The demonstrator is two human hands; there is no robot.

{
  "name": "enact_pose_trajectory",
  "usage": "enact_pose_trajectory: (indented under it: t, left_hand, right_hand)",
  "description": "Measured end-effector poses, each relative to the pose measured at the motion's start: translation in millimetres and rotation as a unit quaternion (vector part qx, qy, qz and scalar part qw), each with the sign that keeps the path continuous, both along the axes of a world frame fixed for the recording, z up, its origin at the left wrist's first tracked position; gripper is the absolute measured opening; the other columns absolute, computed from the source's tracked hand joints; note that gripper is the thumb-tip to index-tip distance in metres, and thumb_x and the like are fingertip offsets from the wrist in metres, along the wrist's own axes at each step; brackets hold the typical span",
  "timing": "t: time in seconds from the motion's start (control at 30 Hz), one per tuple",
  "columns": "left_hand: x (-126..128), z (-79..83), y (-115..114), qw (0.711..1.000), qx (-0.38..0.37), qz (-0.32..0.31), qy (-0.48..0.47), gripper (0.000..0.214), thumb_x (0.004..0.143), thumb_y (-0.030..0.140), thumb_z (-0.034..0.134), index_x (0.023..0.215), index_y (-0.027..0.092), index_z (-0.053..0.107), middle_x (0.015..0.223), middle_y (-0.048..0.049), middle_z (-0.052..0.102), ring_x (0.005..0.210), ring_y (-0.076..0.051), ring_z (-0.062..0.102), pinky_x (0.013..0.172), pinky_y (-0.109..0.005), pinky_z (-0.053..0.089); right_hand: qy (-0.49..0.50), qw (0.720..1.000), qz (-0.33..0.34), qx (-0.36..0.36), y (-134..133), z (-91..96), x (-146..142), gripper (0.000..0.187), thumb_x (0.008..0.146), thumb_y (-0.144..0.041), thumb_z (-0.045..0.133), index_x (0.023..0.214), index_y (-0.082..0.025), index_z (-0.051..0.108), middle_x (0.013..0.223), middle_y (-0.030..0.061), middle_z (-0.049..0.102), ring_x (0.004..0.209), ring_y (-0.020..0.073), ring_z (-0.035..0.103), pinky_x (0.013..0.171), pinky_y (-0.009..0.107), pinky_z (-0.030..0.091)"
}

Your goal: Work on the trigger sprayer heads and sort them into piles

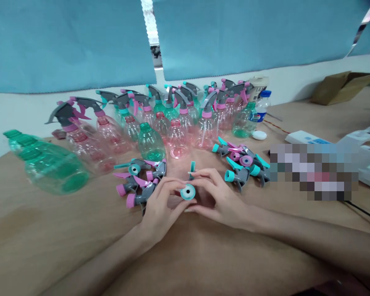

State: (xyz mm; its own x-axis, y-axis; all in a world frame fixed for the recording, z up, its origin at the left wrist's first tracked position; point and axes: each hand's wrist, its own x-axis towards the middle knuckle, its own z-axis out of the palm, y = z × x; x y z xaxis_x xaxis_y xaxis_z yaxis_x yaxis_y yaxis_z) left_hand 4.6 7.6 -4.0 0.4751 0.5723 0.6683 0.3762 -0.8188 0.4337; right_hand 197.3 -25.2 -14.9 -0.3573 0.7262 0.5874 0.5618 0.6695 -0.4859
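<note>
Between my two hands is a trigger spray head (188, 192) with a teal collar, its open end turned toward me. My left hand (164, 205) pinches the collar from the left, thumb below and fingers above. From the other side my right hand (223, 199) has its fingers bent around the grey body, most of which its fingers hide. A pile of pink and teal spray heads (138, 185) lies beside my left hand. More spray heads (242, 164) lie beyond my right hand. Just past the hands stand an uncapped green bottle (151, 142) and an uncapped pink bottle (178, 139).
Several bottles with spray heads (185, 109) crowd the back of the table. Green bottles (49, 164) stand at the left. A Pepsi bottle (261, 107), a white oval object (259, 135), a power strip (311, 139) and a cardboard box (339, 88) are on the right.
</note>
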Motion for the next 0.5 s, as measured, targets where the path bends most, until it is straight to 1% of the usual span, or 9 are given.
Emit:
enact_pose_trajectory:
  t: [0.07, 0.13, 0.33, 0.43, 0.5]
  left_hand:
    - [1.1, -0.5, -0.7, 1.0, 0.0, 0.001, -0.024, 0.021, 0.081, 0.029, 0.069, 0.093, 0.019, 0.054, 0.091, -0.0029, 0.061, 0.087, -0.017, 0.063, 0.072, -0.032, 0.057]
    - [1.6, -0.3, -1.5, 1.0, -0.003, 0.0, -0.024, 0.021, 0.08, 0.028, 0.071, 0.089, 0.019, 0.053, 0.092, -0.0027, 0.061, 0.088, -0.017, 0.062, 0.076, -0.033, 0.055]
    - [0.9, 3.5, -3.0, 1.0, -0.02, -0.009, -0.002, 0.02, 0.078, 0.025, 0.073, 0.082, 0.018, 0.054, 0.093, -0.003, 0.058, 0.088, -0.016, 0.06, 0.078, -0.03, 0.052]
    - [0.3, 4.4, -2.7, 0.999, -0.031, -0.027, 0.012, 0.016, 0.08, 0.026, 0.07, 0.083, 0.019, 0.056, 0.093, -0.0032, 0.057, 0.086, -0.016, 0.06, 0.076, -0.029, 0.053]
    - [-0.2, 4.3, -2.6, 0.998, -0.035, -0.043, 0.02, 0.014, 0.082, 0.026, 0.068, 0.085, 0.019, 0.057, 0.094, -0.0035, 0.057, 0.086, -0.016, 0.06, 0.076, -0.029, 0.053]
  right_hand:
    - [-0.01, 1.0, 0.006, 0.009, 0.4, -0.9, 0.2, 0.049, 0.081, -0.039, 0.067, 0.122, -0.019, 0.049, 0.13, 0.0144, 0.045, 0.127, 0.0263, 0.042, 0.104, 0.045, 0.042]
    - [-0.015, 1.0, 0.007, 0.014, 0.5, -2.1, 0.1, 0.05, 0.081, -0.039, 0.066, 0.123, -0.02, 0.047, 0.133, 0.0148, 0.044, 0.128, 0.0268, 0.041, 0.104, 0.046, 0.041]
    - [-0.012, 1.0, 0.004, -0.015, -0.1, -2.3, -1.1, 0.039, 0.084, -0.032, 0.063, 0.118, -0.017, 0.051, 0.137, 0.0165, 0.044, 0.127, 0.0265, 0.045, 0.101, 0.044, 0.045]
    - [-0.008, 1.0, 0.003, -0.03, -0.4, -2.2, -0.9, 0.034, 0.085, -0.028, 0.061, 0.117, -0.017, 0.053, 0.138, 0.0153, 0.045, 0.127, 0.0253, 0.047, 0.099, 0.041, 0.047]
    - [-0.007, 1.0, 0.005, -0.028, -0.3, -3.3, -0.2, 0.031, 0.086, -0.026, 0.059, 0.115, -0.018, 0.055, 0.139, 0.0146, 0.045, 0.126, 0.0251, 0.048, 0.099, 0.041, 0.048]
